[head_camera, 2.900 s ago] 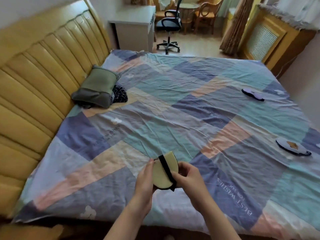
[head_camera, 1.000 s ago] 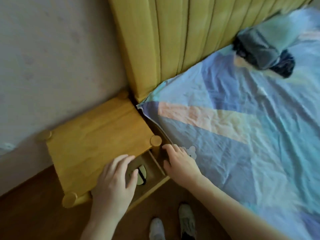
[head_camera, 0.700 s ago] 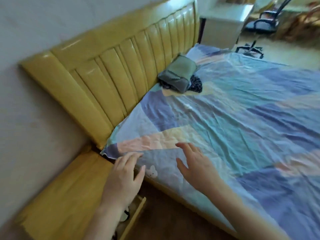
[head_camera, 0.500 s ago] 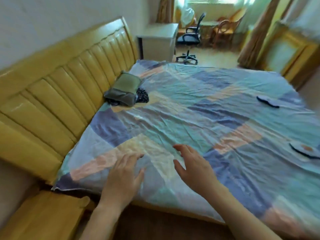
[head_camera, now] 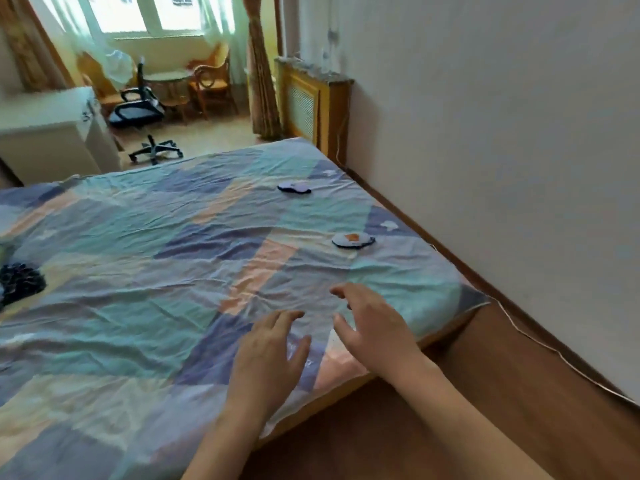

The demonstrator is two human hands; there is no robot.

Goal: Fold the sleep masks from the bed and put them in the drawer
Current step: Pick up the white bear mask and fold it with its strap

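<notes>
Both hands are empty with fingers spread: the left hand and right hand hover side by side above the near edge of the patchwork bedsheet. Beyond the right hand lies a white sleep mask with an orange spot; farther off lies a dark-edged sleep mask.

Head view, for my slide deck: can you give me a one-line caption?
Both empty hands, left hand and right hand, reach over the patchwork bed toward two unfolded sleep masks.
</notes>
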